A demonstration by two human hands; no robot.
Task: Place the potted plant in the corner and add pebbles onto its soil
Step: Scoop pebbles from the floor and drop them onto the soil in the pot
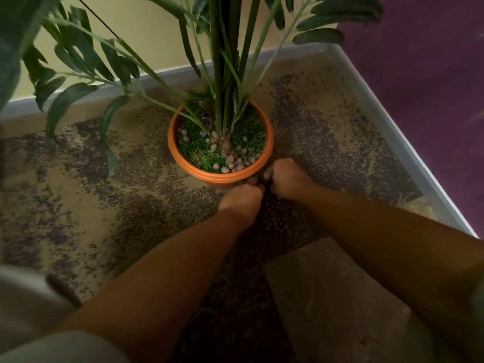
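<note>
One potted plant (225, 74) stands on the floor in the corner where two walls meet, its orange pot (172, 150) near the skirting board (78, 93) but not touching it. Inside the pot a green grassy layer (193, 148) covers the top. Many pale round pebbles (235, 162) lie on it, thickest from the stems out to the rim at 5 o'clock, with a few loose ones toward 9 and 10 o'clock. Long leaves (78, 51) arch out of the pot toward 10 o'clock and 1 o'clock.

Both hands are low against the outside of the pot at 6 o'clock, just under the rim. The left hand (242, 199) has its fingers curled in tight, knuckles toward the pot. The right hand (286, 179) sits just beside it at 5 o'clock, fingers curled under as well. The two nearly touch, and I cannot tell whether either holds anything, since the fingertips are hidden and blurred.

The pot rests on a beige carpet (104, 205) with dark speckled patches. A yellow wall (146, 35) runs behind at 11 o'clock and a purple wall (419, 87) at 2 o'clock. A grey mat (327, 297) lies at 5 o'clock under the right forearm, and a pale sleeve (31, 297) shows at 8 o'clock.
</note>
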